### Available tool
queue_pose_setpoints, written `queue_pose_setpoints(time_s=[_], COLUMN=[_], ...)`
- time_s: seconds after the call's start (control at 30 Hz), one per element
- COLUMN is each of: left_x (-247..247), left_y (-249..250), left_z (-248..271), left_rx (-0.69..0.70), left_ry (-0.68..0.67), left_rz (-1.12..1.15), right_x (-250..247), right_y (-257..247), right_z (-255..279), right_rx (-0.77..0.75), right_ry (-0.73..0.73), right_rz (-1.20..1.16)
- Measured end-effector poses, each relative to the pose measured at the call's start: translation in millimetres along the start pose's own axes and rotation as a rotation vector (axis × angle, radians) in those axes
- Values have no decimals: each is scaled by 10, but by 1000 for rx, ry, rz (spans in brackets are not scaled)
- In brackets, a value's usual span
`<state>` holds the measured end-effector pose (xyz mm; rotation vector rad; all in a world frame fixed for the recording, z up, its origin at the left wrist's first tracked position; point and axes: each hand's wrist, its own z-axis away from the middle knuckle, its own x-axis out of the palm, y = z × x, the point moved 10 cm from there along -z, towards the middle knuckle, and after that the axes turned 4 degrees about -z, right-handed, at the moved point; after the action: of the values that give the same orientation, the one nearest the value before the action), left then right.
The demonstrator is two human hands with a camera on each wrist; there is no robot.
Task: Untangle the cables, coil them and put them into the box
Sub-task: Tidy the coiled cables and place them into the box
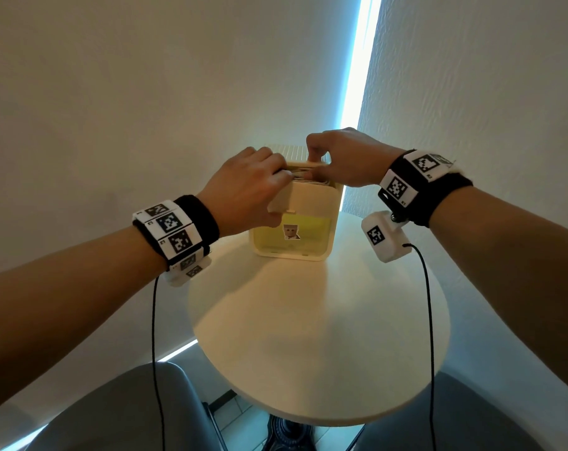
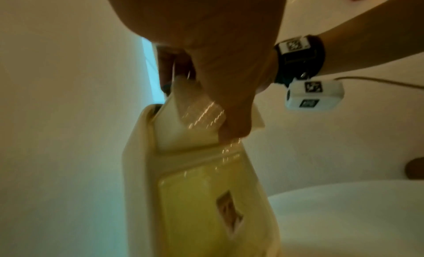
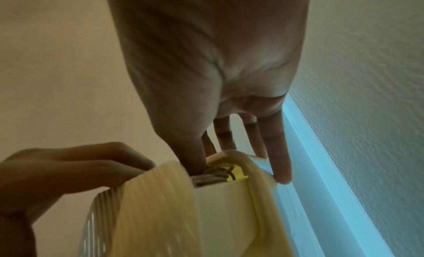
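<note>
A cream box [image 1: 312, 203] with a yellow front panel stands at the far edge of the round table [image 1: 308, 320]. Grey coiled cables [image 3: 211, 177] lie inside it, just below the rim; in the head view only a sliver of the cables [image 1: 304, 175] shows between my hands. My left hand [image 1: 253, 187] grips the box's front flap [image 2: 199, 115], thumb underneath and fingers over the top. My right hand [image 1: 341, 157] is over the box's opening. Its thumb [image 3: 192, 157] presses down on the cables, and its fingers [image 3: 277, 152] reach straight down outside the rim.
The box's ridged lid [image 1: 289, 151] stands up behind my hands. Walls close in behind and to the right, with a bright strip of light [image 1: 357, 76] in the corner. Grey chair seats [image 1: 113, 411] sit below the table's near edge. Black wrist cords [image 1: 154, 336] hang beside the table.
</note>
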<state>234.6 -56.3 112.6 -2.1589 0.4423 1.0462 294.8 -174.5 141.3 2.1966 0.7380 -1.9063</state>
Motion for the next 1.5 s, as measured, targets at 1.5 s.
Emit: queue_pose_setpoints(time_s=[1.5], left_x=[201], left_y=[-326], left_z=[5], left_rx=[-324], left_ry=[16], left_rz=[345], right_x=[4], right_y=[51], right_z=[25], right_rx=[15], right_ry=[-41], right_rz=[-46])
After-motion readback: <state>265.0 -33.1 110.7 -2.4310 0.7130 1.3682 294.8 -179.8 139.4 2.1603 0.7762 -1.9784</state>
